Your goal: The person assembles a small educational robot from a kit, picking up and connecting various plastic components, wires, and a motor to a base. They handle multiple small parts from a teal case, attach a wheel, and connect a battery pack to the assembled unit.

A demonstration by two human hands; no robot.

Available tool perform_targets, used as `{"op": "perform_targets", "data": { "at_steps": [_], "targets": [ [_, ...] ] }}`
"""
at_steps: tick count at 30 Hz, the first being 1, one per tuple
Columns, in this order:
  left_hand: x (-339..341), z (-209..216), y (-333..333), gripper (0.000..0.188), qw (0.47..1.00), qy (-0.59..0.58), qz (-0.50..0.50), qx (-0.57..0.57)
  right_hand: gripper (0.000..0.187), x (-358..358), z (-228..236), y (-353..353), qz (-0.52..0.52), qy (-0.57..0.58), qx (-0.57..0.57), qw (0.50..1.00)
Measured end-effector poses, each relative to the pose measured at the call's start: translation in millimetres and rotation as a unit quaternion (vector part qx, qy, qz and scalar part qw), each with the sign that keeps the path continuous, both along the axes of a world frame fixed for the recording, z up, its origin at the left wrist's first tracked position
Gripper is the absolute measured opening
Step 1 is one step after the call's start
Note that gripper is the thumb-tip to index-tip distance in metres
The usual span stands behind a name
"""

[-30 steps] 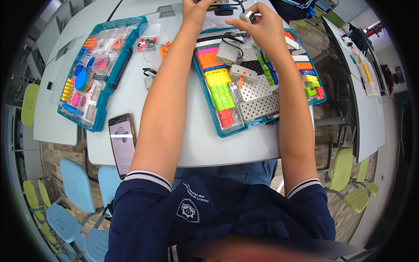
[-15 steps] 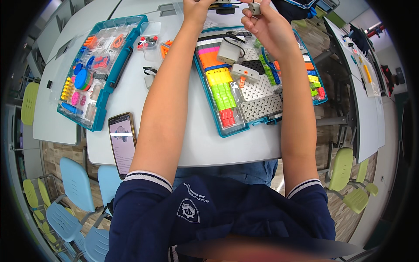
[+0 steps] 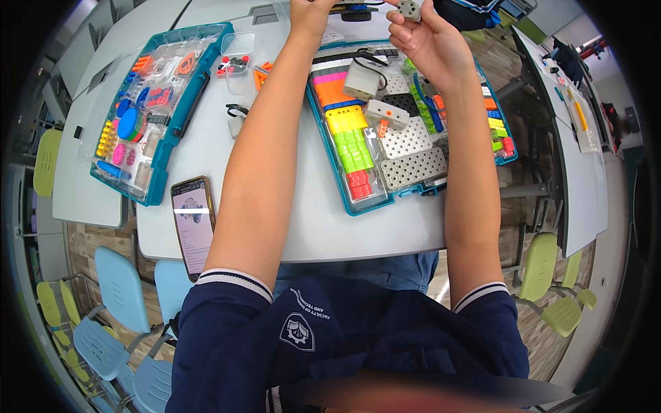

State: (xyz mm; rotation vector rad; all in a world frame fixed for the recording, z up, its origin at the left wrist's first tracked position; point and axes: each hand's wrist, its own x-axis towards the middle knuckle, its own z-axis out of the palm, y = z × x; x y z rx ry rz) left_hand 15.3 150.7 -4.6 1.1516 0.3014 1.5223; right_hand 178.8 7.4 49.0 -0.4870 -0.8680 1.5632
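Observation:
At the top edge, my left hand (image 3: 308, 19) is partly cut off by the picture's rim. Its fingers close on the side of a grey and black building-kit assembly (image 3: 355, 14), of which only the underside with a dark round part shows. Just right of it, my right hand (image 3: 435, 51) pinches a small light-grey block with holes (image 3: 409, 9) between thumb and fingers, the other fingers curled loosely. Below the hands lies a teal-rimmed kit case (image 3: 349, 199) with coloured bricks, perforated grey plates (image 3: 411, 169) and a grey box with a black cable (image 3: 361, 81).
A second teal case (image 3: 160, 177) with sorted small parts stands at the left. Between the cases are a clear tub (image 3: 239, 84) and a grey part with a black cable (image 3: 235, 126). A lit phone (image 3: 193, 224) lies by the table's front edge. Blue chairs (image 3: 118, 281) stand at the lower left.
My right hand has shifted slightly right and turned, so more of the small grey block's holed face shows. My left hand and the assembly have hardly moved.

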Motion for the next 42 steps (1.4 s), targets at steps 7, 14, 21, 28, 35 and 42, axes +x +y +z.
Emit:
{"op": "perform_targets", "data": {
  "at_steps": [7, 14, 21, 28, 35, 42],
  "targets": [
    [0, 0, -1, 0.067, 1.000, 0.007, 0.023, 0.011, 0.043, 5, -5, 3, -0.042, -0.024, -0.013, 0.999],
    [1, -1, 1, 0.067, 1.000, 0.000, 0.022, 0.015, 0.039, 5, -8, 3, -0.034, -0.027, -0.033, 0.999],
    [2, -1, 0, 0.067, 1.000, -0.003, 0.021, 0.016, 0.041, 9, -10, 4, -0.014, -0.037, -0.020, 0.999],
    [1, -2, 0, 0.065, 1.000, -0.001, 0.015, 0.005, 0.035, 9, -8, 5, -0.041, -0.091, 0.045, 0.994],
    [-1, -5, 5, 0.061, 0.999, 0.003, -0.034, 0.005, 0.037, 24, -1, 0, 0.106, -0.171, 0.069, 0.977],
    [0, -1, 1, 0.067, 0.998, 0.026, -0.035, 0.035, 0.041, 9, -5, -1, -0.002, -0.221, 0.081, 0.972]
  ]
}}
